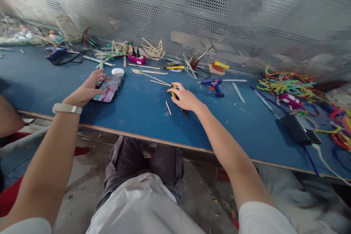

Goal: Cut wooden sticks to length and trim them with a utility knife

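My left hand [89,89] rests on a smartphone [107,89] lying on the blue table [137,113], its fingers stretched out over the lit screen. A pale band circles that wrist. My right hand [184,97] lies further right on the table, fingers curled round a yellow and black tool [174,94] whose dark end sticks out under the palm. A short wooden stick [168,108] lies just left of that hand. More thin sticks [160,80] lie beyond it.
A blue glue gun [214,85] sits right of my right hand, white glue sticks [238,92] beside it. Colourful pipe cleaners [287,82] and a black box [298,129] fill the right side. A pink power strip [137,59] and stick models stand at the mesh wall. Another person's arm [8,119] is at left.
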`<act>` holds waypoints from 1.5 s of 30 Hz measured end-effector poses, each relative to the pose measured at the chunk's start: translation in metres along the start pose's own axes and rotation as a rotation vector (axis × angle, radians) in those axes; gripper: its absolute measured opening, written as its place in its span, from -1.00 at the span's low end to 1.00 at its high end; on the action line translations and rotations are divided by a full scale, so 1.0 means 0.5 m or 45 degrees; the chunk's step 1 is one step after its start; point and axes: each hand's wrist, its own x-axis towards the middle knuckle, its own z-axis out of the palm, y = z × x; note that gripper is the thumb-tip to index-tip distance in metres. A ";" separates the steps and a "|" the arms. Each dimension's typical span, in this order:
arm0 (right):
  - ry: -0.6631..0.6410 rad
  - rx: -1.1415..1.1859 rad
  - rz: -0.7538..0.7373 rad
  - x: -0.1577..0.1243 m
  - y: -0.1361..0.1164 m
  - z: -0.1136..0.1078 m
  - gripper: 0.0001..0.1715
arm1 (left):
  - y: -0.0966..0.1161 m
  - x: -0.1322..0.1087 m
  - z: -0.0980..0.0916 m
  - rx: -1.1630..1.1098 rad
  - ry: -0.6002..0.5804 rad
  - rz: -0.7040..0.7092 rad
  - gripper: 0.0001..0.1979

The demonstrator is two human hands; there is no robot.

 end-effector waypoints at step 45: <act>-0.003 -0.042 0.035 -0.001 -0.004 0.007 -0.35 | -0.013 0.003 0.007 -0.088 0.036 0.053 0.29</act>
